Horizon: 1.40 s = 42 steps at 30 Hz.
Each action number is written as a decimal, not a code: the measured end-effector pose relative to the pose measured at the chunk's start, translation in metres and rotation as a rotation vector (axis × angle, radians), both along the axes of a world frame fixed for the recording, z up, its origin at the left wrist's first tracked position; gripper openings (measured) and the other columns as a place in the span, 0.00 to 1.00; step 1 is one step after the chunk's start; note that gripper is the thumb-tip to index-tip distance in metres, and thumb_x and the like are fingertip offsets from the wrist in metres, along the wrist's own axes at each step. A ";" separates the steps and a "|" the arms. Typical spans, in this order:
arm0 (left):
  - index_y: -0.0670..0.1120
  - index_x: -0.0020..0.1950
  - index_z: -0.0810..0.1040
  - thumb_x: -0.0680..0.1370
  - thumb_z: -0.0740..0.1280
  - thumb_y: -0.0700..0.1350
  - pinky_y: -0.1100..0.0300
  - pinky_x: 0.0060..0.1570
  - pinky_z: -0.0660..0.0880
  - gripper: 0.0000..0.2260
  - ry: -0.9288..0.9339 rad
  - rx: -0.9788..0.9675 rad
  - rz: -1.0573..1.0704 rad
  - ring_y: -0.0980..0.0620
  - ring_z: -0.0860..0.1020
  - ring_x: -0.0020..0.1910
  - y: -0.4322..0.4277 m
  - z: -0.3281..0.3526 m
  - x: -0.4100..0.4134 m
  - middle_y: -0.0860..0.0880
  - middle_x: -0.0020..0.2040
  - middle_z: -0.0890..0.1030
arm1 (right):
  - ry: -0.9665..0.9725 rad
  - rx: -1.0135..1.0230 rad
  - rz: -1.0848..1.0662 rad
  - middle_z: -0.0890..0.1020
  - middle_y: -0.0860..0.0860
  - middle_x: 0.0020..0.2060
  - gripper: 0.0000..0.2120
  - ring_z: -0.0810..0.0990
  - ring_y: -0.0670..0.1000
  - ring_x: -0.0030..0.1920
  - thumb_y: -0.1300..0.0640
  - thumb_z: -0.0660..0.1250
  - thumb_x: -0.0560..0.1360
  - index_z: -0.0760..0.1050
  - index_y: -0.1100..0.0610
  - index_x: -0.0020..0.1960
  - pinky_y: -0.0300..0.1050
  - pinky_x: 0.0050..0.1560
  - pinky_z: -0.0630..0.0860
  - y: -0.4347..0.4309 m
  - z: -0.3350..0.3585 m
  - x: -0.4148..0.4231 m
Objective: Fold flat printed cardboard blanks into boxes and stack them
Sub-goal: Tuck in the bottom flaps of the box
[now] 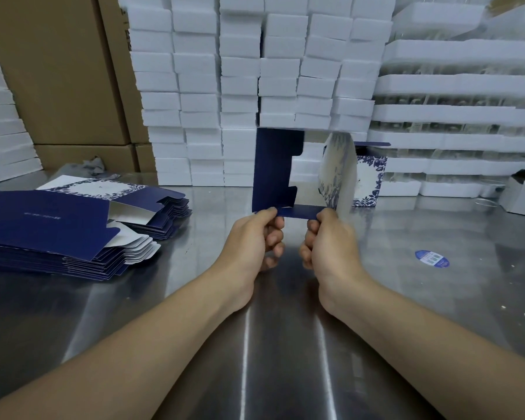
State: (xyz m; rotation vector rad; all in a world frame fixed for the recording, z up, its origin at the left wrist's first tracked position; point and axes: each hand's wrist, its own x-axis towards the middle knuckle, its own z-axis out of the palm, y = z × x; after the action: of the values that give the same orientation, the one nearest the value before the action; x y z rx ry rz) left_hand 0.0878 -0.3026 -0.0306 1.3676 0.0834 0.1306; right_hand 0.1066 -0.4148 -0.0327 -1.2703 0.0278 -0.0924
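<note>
Both hands up over steel table (285,344), working one navy blank (278,168). Left hand (252,237) pinches bottom edge near upright dark panel, right hand (331,241) curled round other end by blurry floral flap. Pile of flat blanks (58,228) sits left on table. One folded box (370,180) behind, against wall of white foam blocks (240,86).

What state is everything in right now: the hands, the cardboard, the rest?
Cardboard blank: partly folded, held upright.
Left hand: pinches the blank's bottom strip.
Right hand: grips the same strip.
Pile of blanks: flat, unfolded, stacked on the table.
Folded box: standing, top flap open.
Round sticker: lying flat.
</note>
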 end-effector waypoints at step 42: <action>0.61 0.79 0.63 0.81 0.68 0.43 0.48 0.54 0.83 0.29 -0.045 0.040 0.297 0.52 0.81 0.56 0.004 -0.006 0.000 0.48 0.65 0.79 | -0.195 -0.116 -0.018 0.82 0.51 0.60 0.13 0.90 0.53 0.45 0.41 0.59 0.86 0.72 0.40 0.69 0.41 0.24 0.74 -0.016 0.000 0.012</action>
State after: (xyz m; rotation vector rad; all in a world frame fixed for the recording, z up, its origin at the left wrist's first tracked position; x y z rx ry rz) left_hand 0.0878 -0.2988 -0.0367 1.3849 0.2470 0.4137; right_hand 0.1183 -0.4311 -0.0330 -1.3720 -0.1358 -0.2361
